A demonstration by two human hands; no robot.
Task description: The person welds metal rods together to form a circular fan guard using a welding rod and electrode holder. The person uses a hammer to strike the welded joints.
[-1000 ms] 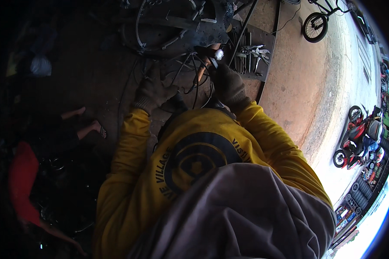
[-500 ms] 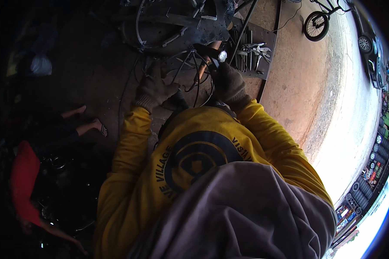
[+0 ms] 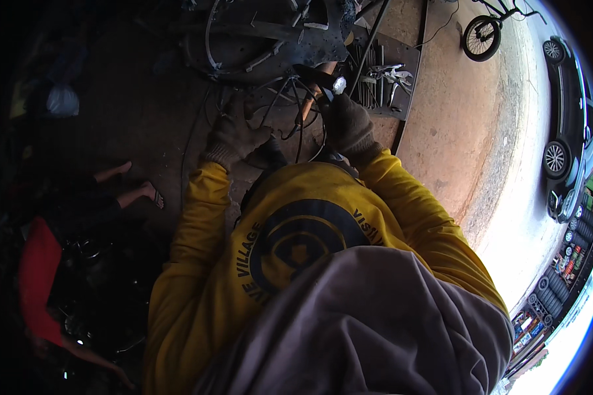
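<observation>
Both my arms in yellow sleeves reached forward from under my chest. My left hand (image 3: 234, 135), in a dark work glove, lay palm down with fingers loosely spread on the tangle of black cables (image 3: 290, 112); it pressed on them, and I couldn't tell whether any finger was curled round one. My right hand (image 3: 349, 125), also gloved, was closed in a fist round a wooden-handled tool (image 3: 313, 92), wrist bent up, handle slanting up and away from the cables. A small bright metal bit (image 3: 339, 84) glinted just above that fist; I couldn't tell what it was.

The cables looked thin, black, looped and crossing, lying between my two hands on the dirty ground and running up under the dark metal frame (image 3: 270, 33) just beyond. Right of the cables sat a flat tray (image 3: 402, 99) with loose wrenches and pliers (image 3: 392, 72). Far right of the cables: a bicycle wheel (image 3: 481, 38) and a parked car (image 3: 570, 125). Left of the cables: another person's bare feet (image 3: 135, 184) and a red garment (image 3: 36, 276).
</observation>
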